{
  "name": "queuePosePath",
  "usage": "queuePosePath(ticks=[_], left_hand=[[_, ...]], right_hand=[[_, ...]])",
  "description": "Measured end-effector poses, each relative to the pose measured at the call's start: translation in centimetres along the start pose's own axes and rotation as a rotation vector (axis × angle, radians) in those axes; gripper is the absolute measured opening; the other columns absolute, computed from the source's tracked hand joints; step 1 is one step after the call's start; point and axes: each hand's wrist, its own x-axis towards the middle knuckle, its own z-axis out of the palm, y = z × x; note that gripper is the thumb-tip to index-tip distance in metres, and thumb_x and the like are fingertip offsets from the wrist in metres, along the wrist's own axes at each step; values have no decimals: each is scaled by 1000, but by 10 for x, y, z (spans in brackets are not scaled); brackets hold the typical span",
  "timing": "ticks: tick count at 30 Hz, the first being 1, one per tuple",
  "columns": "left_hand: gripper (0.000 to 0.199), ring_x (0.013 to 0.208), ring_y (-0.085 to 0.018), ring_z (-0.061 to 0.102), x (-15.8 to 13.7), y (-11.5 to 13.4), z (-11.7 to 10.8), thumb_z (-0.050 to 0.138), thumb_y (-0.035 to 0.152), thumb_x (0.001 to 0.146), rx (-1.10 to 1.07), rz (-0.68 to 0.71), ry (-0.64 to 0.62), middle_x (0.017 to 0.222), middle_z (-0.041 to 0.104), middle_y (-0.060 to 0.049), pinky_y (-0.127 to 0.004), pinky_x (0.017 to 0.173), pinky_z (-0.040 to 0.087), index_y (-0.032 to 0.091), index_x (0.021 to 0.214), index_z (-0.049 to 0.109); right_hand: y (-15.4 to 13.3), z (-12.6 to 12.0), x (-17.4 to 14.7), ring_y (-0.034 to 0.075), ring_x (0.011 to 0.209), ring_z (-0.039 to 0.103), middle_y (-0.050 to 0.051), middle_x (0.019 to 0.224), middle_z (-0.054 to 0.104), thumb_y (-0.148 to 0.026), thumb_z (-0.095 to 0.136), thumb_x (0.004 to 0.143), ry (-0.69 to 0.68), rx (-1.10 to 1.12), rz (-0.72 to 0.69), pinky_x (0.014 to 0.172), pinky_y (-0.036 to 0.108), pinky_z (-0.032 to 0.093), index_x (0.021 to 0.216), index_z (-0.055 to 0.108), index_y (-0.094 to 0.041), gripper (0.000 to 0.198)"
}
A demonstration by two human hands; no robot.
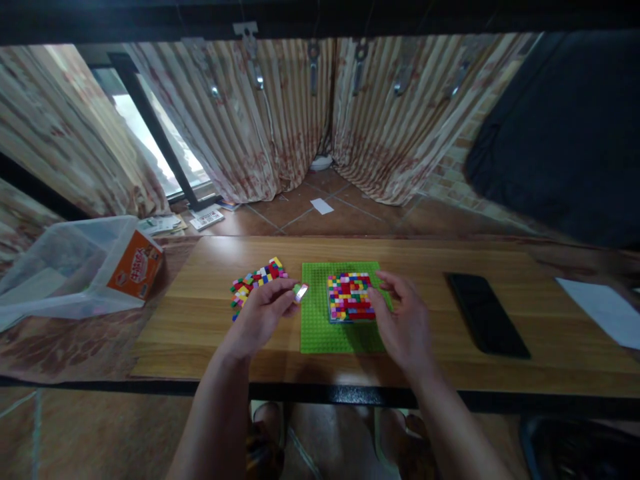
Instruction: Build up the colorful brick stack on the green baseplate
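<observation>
My left hand (267, 308) is closed in a pinch on a small toy brick (301, 292), whitish and shiny with a reddish edge, just left of the green baseplate (314, 339). A block of many-coloured toy bricks (347, 297) sits on the baseplate. At that block's right side is my right hand (403, 317), thumb and fingers apart, with nothing seen between them. Whether its thumb touches the block I cannot tell. A patch of loose-looking coloured bricks (257, 280) lies left of the baseplate, partly hidden behind my left hand.
A black phone (487, 313) lies on the wooden table (200, 347) to the right, with white paper (603, 310) beyond it. At the far left stands a clear plastic bin (75, 247) with an orange label. Curtains (280, 120) hang behind the table.
</observation>
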Motion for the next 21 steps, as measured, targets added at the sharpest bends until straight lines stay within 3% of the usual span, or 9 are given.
queuePosePath(ticks=[3, 6, 10, 14, 21], left_hand=[[38, 68, -12, 61, -3, -4, 13, 79, 39, 70, -155, -31, -89, 75, 67, -1, -25, 68, 50, 14, 98, 71], [35, 70, -12, 62, -6, -6, 25, 80, 36, 73, -210, -26, -206, 78, 69, -2, -26, 72, 51, 14, 99, 71], [33, 76, -13, 64, -9, -4, 36, 78, 35, 77, -201, 16, -365, 87, 73, -6, -27, 75, 52, 14, 101, 72], [33, 85, -17, 67, -8, -1, 40, 80, 31, 74, -147, 71, -366, 98, 75, -7, -29, 80, 54, 17, 103, 73], [26, 80, -18, 68, -3, -4, 40, 83, 28, 70, -103, 119, -309, 87, 76, -5, -28, 73, 56, 20, 94, 77]], right_hand=[[-14, 0, -5, 20, 86, 64, 6, 101, 70, -38, 59, 90, 3, 67, -113, 83, 37, 53, 105, 70, -25, 23], [-25, 6, -12, 16, 76, 62, 2, 93, 70, -37, 64, 89, -113, 220, -78, 73, 31, 53, 108, 70, -26, 23], [-31, 12, -17, 16, 78, 64, 1, 91, 72, -35, 69, 85, -230, 301, -48, 73, 30, 52, 107, 70, -25, 24], [-33, 13, -16, 16, 79, 66, 1, 90, 73, -33, 70, 85, -242, 394, -41, 72, 30, 52, 95, 73, -26, 12], [-33, 14, -15, 14, 70, 61, -1, 82, 70, -39, 72, 82, -259, 521, 28, 66, 27, 50, 92, 74, -26, 17]])
